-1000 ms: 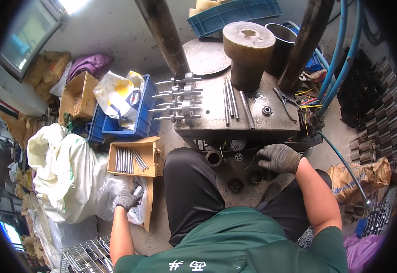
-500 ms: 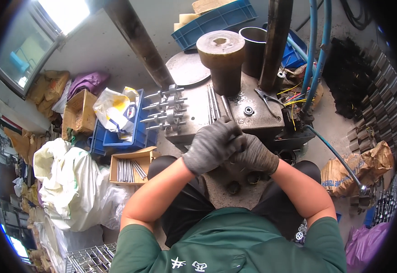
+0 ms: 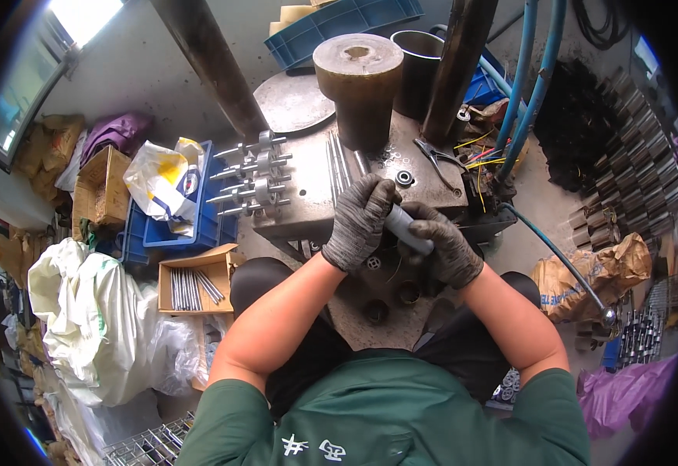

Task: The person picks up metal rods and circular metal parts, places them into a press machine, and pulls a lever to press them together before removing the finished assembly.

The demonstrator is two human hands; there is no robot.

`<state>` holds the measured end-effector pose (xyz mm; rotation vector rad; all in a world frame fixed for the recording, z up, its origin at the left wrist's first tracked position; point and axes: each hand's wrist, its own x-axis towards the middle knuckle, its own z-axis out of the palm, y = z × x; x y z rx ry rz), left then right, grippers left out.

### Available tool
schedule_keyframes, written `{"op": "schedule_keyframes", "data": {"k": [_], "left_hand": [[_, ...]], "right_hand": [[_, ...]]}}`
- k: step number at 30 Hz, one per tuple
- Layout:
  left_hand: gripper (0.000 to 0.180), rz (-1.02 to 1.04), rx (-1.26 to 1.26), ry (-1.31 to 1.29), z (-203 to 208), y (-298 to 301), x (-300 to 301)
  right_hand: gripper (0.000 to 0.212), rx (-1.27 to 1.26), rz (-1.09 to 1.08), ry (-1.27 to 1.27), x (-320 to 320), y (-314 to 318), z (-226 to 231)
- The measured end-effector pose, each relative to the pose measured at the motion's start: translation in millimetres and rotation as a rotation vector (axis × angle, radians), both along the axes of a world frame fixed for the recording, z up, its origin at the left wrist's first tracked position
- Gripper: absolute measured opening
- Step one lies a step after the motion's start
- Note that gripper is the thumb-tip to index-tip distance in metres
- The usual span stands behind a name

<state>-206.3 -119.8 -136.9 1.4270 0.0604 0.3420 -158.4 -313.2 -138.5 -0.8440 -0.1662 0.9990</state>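
Observation:
Both gloved hands are over the near edge of the metal press table. A light grey metal cylinder slants between them. My left hand is closed in a fist at the cylinder's upper left end; whether it also grips something thinner is hidden. The fingers of my right hand curl around the cylinder's lower right part. Beyond my hands, several thin steel rods lie on the table, with a small ring-shaped bearing and pliers to the right.
Shafts with round metal pieces line the table's left edge. A thick steel ram stands at the back between two posts. Left are a carton of rods and a blue crate. A hose with a metal tip hangs at right.
My hands were pressed together with the cylinder hidden. They are now farther apart and the cylinder shows between them. The whole view has shifted slightly.

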Motion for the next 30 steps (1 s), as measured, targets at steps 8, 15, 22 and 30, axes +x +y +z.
{"op": "schedule_keyframes", "data": {"k": [8,15,22,30], "left_hand": [[0.036,0.037,-0.256,0.248,-3.8,4.7,4.4],[0.041,-0.018,-0.448,0.327,-10.0,4.7,3.4],[0.046,-0.034,-0.516,0.36,-12.5,8.8,0.1],[0.05,0.02,-0.637,0.404,-8.9,10.4,0.7]], "right_hand": [[0.019,-0.207,-0.684,-0.419,87.7,-17.3,-2.3],[0.063,-0.863,-0.531,-1.445,114.6,17.5,-20.1],[0.065,-0.864,-0.592,-1.469,122.3,40.5,-9.3],[0.06,-0.229,-0.901,-1.31,95.4,40.6,53.5]]}}
